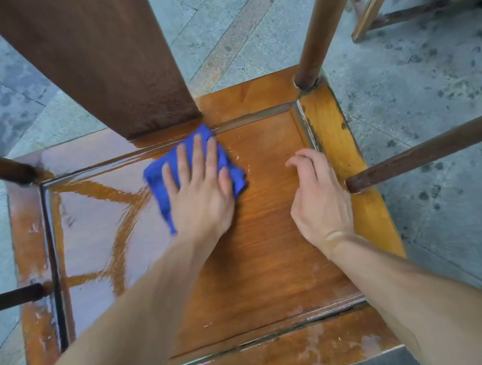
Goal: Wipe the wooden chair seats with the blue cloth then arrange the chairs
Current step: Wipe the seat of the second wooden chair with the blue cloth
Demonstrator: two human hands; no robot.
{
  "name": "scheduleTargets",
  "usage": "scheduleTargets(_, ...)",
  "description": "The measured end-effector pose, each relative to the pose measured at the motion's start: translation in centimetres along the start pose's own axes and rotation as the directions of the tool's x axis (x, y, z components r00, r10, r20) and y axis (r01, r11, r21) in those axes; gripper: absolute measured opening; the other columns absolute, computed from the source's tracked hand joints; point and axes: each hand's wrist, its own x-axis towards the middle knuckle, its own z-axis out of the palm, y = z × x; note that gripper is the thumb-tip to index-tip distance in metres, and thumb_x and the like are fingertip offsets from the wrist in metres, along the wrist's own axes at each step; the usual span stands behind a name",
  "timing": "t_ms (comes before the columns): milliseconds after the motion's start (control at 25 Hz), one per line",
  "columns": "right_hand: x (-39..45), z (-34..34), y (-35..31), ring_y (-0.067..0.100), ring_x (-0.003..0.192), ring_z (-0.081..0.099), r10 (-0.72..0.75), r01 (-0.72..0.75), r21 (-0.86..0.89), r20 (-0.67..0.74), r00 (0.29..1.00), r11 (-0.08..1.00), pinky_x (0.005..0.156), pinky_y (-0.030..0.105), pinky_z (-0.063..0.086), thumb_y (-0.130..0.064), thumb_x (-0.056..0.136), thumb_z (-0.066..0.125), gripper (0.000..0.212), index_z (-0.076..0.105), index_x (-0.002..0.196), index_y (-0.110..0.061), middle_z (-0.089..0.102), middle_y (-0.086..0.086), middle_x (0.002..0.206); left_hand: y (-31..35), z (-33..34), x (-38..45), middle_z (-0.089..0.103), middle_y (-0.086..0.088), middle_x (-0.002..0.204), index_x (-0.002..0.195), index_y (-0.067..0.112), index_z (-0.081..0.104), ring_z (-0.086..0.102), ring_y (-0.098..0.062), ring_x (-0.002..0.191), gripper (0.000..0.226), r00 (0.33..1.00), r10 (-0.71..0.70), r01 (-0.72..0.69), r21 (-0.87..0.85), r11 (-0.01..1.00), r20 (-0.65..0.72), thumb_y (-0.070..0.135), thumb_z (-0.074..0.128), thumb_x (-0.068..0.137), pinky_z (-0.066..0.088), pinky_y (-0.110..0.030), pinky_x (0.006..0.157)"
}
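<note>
Toward the seat's (273, 240) back edge, my left hand (201, 194) lies flat, fingers (198, 154) spread, pinning the blue cloth (158, 179) so it drags evenly. Right hand (317, 199), fingers loosely curled and empty, steadies the right edge. Chair's backrest top is cut off; cloth mostly hidden under my palm.

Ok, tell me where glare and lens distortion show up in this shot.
Head view: strong glare on the left half of the chair seat, where a pale sheen broken by curved streaks washes out the grain. The right half, by the right hand, shows grain clearly. The left hand and blue cloth look sharp. Wide-angle stretch splays the backrest board and posts outward toward the frame edges.
</note>
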Motion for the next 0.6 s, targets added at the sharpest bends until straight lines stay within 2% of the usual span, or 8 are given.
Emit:
scheduleTargets(160,1.1,-0.1,0.0,0.028,0.112,0.057,0.077,-0.064,0.122,-0.104,0.992,0.991,0.067,0.034,0.043,0.005,0.081,0.047,0.045,0.053,0.120,-0.018,0.045,-0.001,0.133,8.3,0.5,8.4,0.003,-0.001,0.169,0.160,0.023,0.006,-0.001,-0.025,0.155,0.058,0.980,0.197,-0.198,0.037,0.979,0.037,0.038,0.018,0.105,0.002,-0.048,0.124)
scheduleTargets(240,2.5,-1.0,0.2,0.032,0.114,0.055,0.191,-0.158,0.188,-0.178,0.965,0.969,0.075,0.042,0.046,-0.004,0.084,0.043,0.042,0.053,0.123,-0.018,0.048,0.003,0.132,9.9,1.3,5.9,0.007,-0.001,0.168,0.159,0.023,0.011,0.001,-0.026,0.155,0.059,0.851,0.508,-0.522,0.100,0.847,0.134,0.039,0.022,0.104,0.002,-0.048,0.124)
scheduleTargets(320,3.0,-2.2,0.4,0.032,0.117,0.052,0.148,-0.137,0.065,-0.231,0.961,0.988,0.089,0.045,0.044,-0.011,0.083,0.039,0.047,0.053,0.127,-0.019,0.051,0.003,0.132,8.2,1.9,-0.8,0.028,-0.003,0.163,0.155,0.021,0.029,0.016,-0.029,0.153,0.060,0.664,0.725,-0.747,0.109,0.656,0.185,0.041,0.029,0.099,0.010,-0.050,0.124)
scheduleTargets(400,3.2,-2.9,0.1,0.028,0.126,0.045,0.023,-0.033,-0.128,-0.075,0.997,0.991,0.100,0.045,0.039,-0.015,0.089,0.041,0.047,0.050,0.135,-0.022,0.047,0.000,0.141,3.8,2.5,-9.9,0.034,0.001,0.161,0.153,0.027,0.035,0.026,-0.027,0.151,0.058,0.510,0.822,-0.859,0.109,0.500,0.252,0.043,0.035,0.098,0.014,-0.051,0.121)
scheduleTargets(480,3.5,-3.0,-0.8,0.024,0.145,0.027,-0.070,0.134,-0.223,0.276,0.959,0.966,0.113,0.045,0.029,-0.023,0.099,0.041,0.046,0.042,0.144,-0.026,0.032,-0.003,0.156,-2.4,2.0,-16.8,0.026,0.006,0.164,0.156,0.032,0.028,0.025,-0.024,0.151,0.060,0.414,0.856,-0.910,0.134,0.392,0.309,0.048,0.039,0.098,0.013,-0.051,0.120)
scheduleTargets(520,3.6,-2.7,-0.7,0.023,0.149,0.020,-0.112,0.224,-0.244,0.403,0.908,0.944,0.117,0.045,0.025,-0.026,0.101,0.040,0.046,0.039,0.147,-0.028,0.027,-0.004,0.160,-5.9,1.9,-18.6,0.027,0.008,0.163,0.156,0.033,0.026,0.026,-0.023,0.151,0.063,0.413,0.859,-0.910,0.180,0.373,0.304,0.050,0.041,0.098,0.014,-0.050,0.120)
scheduleTargets(560,3.8,-2.3,-0.5,0.022,0.150,0.019,-0.147,0.283,-0.250,0.453,0.879,0.926,0.118,0.045,0.026,-0.027,0.101,0.042,0.046,0.039,0.147,-0.029,0.026,-0.005,0.160,-9.1,1.5,-19.7,0.030,0.008,0.162,0.156,0.033,0.026,0.026,-0.023,0.150,0.063,0.470,0.835,-0.880,0.235,0.414,0.288,0.050,0.041,0.098,0.016,-0.050,0.119)
scheduleTargets(600,4.1,-2.2,0.0,0.022,0.147,0.025,-0.173,0.311,-0.257,0.447,0.878,0.915,0.116,0.045,0.033,-0.027,0.099,0.044,0.045,0.041,0.145,-0.030,0.031,-0.005,0.158,-11.6,1.1,-20.3,0.033,0.007,0.161,0.157,0.033,0.024,0.024,-0.023,0.151,0.061,0.592,0.756,-0.805,0.247,0.540,0.280,0.049,0.036,0.099,0.015,-0.051,0.119)
